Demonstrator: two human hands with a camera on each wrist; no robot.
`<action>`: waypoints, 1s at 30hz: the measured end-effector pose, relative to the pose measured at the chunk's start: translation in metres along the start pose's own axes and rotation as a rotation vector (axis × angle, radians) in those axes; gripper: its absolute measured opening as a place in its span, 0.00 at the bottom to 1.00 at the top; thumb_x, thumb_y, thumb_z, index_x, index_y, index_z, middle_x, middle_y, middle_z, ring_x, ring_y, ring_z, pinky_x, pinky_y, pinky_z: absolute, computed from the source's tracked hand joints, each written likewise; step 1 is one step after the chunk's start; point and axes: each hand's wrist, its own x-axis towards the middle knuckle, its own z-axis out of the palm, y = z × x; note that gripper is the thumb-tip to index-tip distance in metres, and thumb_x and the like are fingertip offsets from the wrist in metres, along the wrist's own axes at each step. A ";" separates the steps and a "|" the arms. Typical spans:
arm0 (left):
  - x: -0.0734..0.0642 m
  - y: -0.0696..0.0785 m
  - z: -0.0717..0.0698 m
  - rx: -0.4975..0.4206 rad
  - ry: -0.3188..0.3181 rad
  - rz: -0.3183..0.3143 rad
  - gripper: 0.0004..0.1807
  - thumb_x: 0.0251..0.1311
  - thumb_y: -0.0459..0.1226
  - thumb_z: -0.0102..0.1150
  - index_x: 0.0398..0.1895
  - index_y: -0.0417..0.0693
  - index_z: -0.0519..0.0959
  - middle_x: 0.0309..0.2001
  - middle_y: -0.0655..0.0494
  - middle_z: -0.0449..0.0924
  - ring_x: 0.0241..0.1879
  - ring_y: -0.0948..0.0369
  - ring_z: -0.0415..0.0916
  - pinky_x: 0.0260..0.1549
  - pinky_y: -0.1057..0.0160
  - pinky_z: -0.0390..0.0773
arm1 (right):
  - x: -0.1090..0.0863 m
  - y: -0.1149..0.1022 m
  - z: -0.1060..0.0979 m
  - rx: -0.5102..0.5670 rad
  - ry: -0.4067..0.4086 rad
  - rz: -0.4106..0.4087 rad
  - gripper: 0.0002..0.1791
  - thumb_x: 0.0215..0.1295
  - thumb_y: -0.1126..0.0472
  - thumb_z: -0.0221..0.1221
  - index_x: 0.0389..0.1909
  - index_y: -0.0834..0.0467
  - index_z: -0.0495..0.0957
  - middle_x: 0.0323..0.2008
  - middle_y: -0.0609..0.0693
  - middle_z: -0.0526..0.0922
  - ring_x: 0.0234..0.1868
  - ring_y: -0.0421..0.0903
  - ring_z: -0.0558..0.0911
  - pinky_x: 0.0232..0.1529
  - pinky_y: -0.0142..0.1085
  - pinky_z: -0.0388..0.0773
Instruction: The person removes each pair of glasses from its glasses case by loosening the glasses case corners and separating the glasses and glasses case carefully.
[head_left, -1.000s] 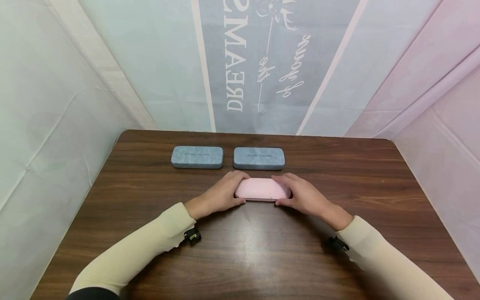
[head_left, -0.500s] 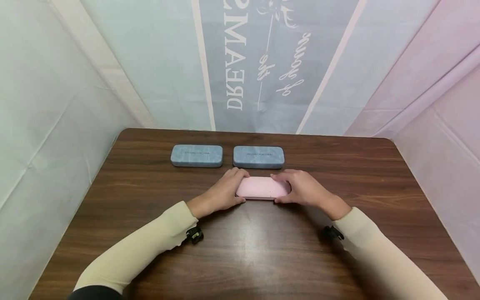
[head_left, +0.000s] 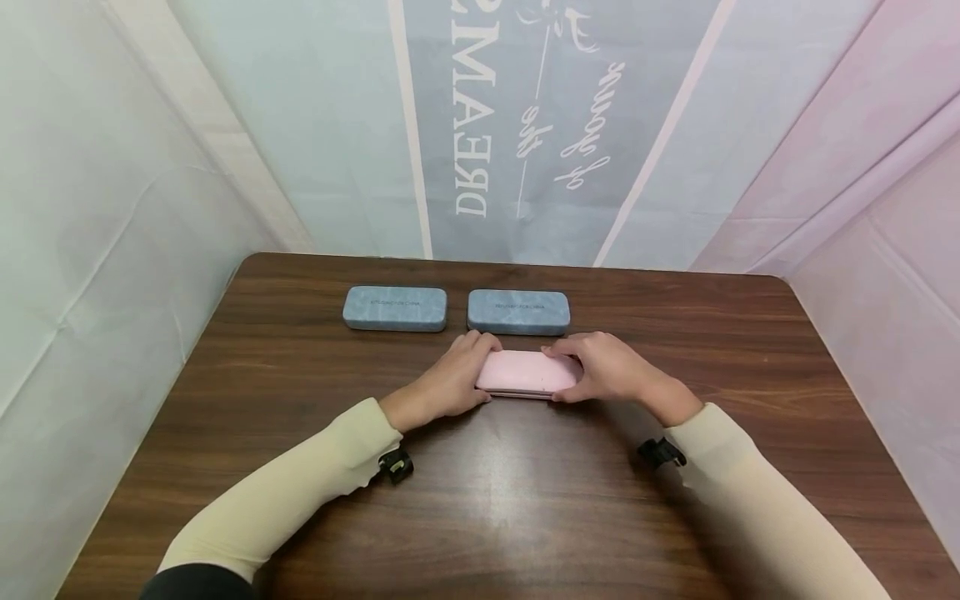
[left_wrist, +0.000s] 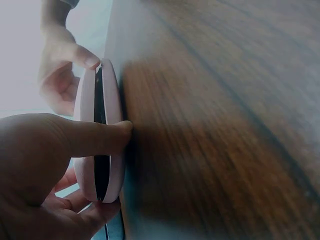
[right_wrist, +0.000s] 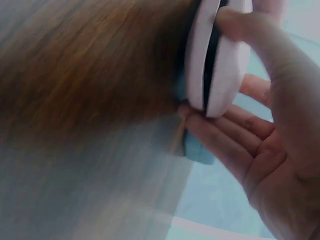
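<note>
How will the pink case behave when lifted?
The pink case is probably stiff: its surface shows smooth curves. Its long, flattish shape should resist rolling. It might open, as a dark gap shows along its side.

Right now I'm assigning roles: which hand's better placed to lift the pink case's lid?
Probably the right hand: its thumb meets the lid; the left hand has its thumbtip on the lower half.
</note>
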 end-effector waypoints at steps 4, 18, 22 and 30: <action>0.000 0.000 0.000 0.002 -0.003 -0.009 0.35 0.54 0.33 0.77 0.62 0.44 0.69 0.55 0.48 0.71 0.56 0.53 0.67 0.56 0.55 0.73 | 0.001 0.003 -0.001 0.025 -0.017 -0.003 0.33 0.51 0.49 0.77 0.58 0.58 0.83 0.50 0.51 0.87 0.42 0.41 0.83 0.41 0.41 0.80; 0.003 -0.002 -0.003 -0.047 -0.006 -0.014 0.38 0.49 0.35 0.81 0.61 0.46 0.69 0.55 0.48 0.72 0.56 0.50 0.69 0.58 0.53 0.71 | 0.020 0.014 -0.023 0.208 -0.208 0.033 0.31 0.53 0.51 0.77 0.57 0.58 0.84 0.34 0.40 0.85 0.28 0.38 0.73 0.29 0.32 0.71; 0.005 -0.002 -0.005 -0.052 -0.016 -0.034 0.38 0.48 0.36 0.82 0.61 0.46 0.69 0.55 0.48 0.73 0.56 0.50 0.69 0.58 0.53 0.71 | 0.025 0.016 -0.029 0.248 -0.254 0.038 0.31 0.53 0.52 0.77 0.57 0.59 0.84 0.39 0.43 0.87 0.31 0.37 0.77 0.32 0.33 0.76; 0.006 0.000 -0.008 -0.046 -0.032 -0.071 0.40 0.47 0.38 0.83 0.62 0.47 0.69 0.55 0.48 0.74 0.56 0.51 0.70 0.58 0.53 0.71 | 0.031 0.028 -0.030 0.397 -0.329 0.090 0.27 0.55 0.55 0.77 0.56 0.56 0.85 0.45 0.45 0.88 0.41 0.39 0.84 0.41 0.35 0.82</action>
